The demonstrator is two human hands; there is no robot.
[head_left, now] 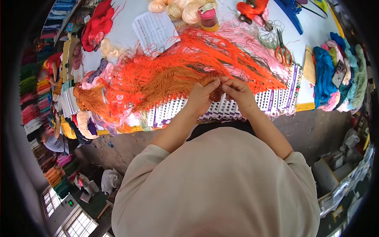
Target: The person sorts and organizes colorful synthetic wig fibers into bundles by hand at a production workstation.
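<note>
Okay, from my end on the head view, the brown skein (169, 83) is on the table (123, 24) and lies off to the left of the grip, long axis running sideways, roughly along the front edge, loose body fanned out over the red-orange threads (189, 51). I read its gathered, darker end as sitting right between the two hands, straight in front of the chest. Left hand (201, 96) is the nearer one to the body of the skein: its thumb and fingers close around the bunched yarn where it narrows. Right hand (239, 94) is at the far right tip, thumb and fingertips drawn together, pinching at that end by the look of it; I can't tell which strands are between them. Hands nearly meet, knuckles outward. I'd say any pull turns on that line: end on the right, bulk trailing left, so left anchors best and right has the free side. White cards with holes (169, 107) line the edge just under the yarn; scissors (282, 46) lie apart, beyond the right hand.
</note>
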